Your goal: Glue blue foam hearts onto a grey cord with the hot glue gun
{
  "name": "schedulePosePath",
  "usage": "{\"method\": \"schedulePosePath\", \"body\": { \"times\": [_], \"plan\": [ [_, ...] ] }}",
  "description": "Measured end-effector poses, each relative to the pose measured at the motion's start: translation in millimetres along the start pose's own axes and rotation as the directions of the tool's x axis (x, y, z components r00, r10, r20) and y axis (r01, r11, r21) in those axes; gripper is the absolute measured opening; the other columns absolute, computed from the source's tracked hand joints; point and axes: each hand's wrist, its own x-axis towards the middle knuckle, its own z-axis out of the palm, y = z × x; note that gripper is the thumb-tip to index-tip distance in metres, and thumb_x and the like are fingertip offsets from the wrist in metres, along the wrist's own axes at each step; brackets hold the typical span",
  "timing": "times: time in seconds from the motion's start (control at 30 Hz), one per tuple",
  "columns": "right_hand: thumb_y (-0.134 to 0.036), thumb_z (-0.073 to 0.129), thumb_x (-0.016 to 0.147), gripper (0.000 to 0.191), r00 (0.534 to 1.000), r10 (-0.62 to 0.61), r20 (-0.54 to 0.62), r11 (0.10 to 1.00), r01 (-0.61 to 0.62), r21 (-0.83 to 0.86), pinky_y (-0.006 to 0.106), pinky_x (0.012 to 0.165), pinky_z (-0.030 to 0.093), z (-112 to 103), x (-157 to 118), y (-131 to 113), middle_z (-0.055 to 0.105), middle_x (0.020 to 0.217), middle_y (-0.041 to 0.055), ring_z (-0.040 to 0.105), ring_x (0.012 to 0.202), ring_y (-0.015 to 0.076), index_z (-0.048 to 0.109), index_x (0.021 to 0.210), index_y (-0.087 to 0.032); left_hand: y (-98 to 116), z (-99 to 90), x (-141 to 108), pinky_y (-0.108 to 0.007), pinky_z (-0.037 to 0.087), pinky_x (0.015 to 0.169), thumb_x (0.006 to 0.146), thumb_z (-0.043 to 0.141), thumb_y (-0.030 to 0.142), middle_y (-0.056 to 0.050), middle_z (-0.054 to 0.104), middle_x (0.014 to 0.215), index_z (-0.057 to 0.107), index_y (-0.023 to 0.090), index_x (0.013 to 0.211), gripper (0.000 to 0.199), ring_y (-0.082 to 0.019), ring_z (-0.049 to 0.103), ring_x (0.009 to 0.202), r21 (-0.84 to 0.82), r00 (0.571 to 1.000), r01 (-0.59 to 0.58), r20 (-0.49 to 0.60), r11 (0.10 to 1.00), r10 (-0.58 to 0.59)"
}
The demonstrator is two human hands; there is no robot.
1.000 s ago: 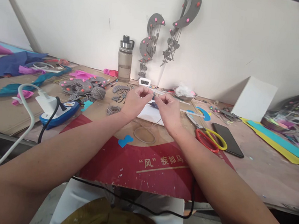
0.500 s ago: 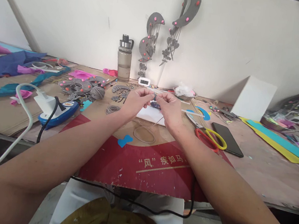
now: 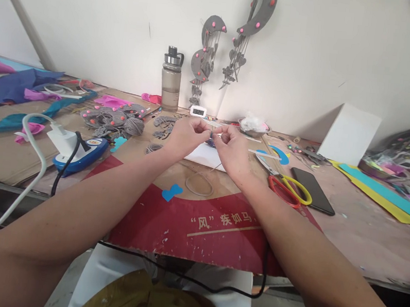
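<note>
My left hand point(image 3: 191, 136) and my right hand point(image 3: 230, 146) meet fingertip to fingertip above a white sheet point(image 3: 204, 156). Both are pinched round something small, perhaps a thread, too fine to make out. A dark bluish item point(image 3: 210, 143) shows just below the fingertips, partly hidden. Thin grey string point(image 3: 199, 193) curls on the cardboard in front and runs up towards my right hand. Left of it lies a blue paper shape point(image 3: 172, 192).
Scissors with red and yellow handles point(image 3: 289, 189) and a black phone point(image 3: 313, 191) lie at the right. A bottle point(image 3: 171, 84) stands behind. A power strip point(image 3: 80, 156), its cable, and grey yarn pieces point(image 3: 111, 120) are at the left.
My fingertips have shifted slightly, with my right index finger more bent over the pinch. The string loop has moved a little to the right.
</note>
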Motion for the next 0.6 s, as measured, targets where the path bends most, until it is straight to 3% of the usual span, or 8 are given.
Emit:
{"method": "schedulePosePath", "body": {
  "times": [0.1,0.23,0.6],
  "plan": [
    [-0.026,0.059,0.080,0.015,1.000,0.006,-0.001,0.999,-0.006,0.044,0.029,0.061,0.033,2.9,-2.7,0.7,0.044,0.062,-0.0064,0.042,0.059,0.0121,0.052,0.093,-0.022,-0.8,-0.1,1.5,-0.023,0.042,0.051,0.072,0.061,0.021,0.000,0.062,0.061,0.063,0.018,0.067,0.007,-0.010,0.054,0.056,-0.116,0.996,0.078,-0.029,0.990,-0.081],
    [-0.029,0.055,0.084,0.010,1.000,0.027,0.012,0.994,-0.028,0.101,0.029,0.064,0.036,4.8,-5.2,1.1,0.050,0.068,-0.0046,0.046,0.064,0.0126,0.049,0.090,-0.023,-0.7,0.6,2.0,-0.021,0.040,0.047,0.073,0.062,0.022,0.000,0.060,0.058,0.063,0.017,0.067,0.007,-0.010,0.053,0.054,-0.223,0.988,0.136,-0.037,0.965,-0.148],
    [-0.029,0.055,0.082,0.014,0.997,0.072,0.016,0.979,-0.074,0.191,0.027,0.058,0.032,5.0,-0.8,2.1,0.050,0.062,-0.0037,0.041,0.058,0.0111,0.062,0.077,-0.019,-3.3,6.6,-0.9,-0.021,0.040,0.045,0.072,0.063,0.023,0.000,0.059,0.057,0.062,0.017,0.065,0.010,-0.010,0.053,0.053,-0.309,0.985,0.147,-0.037,0.940,-0.166]
  ]
}}
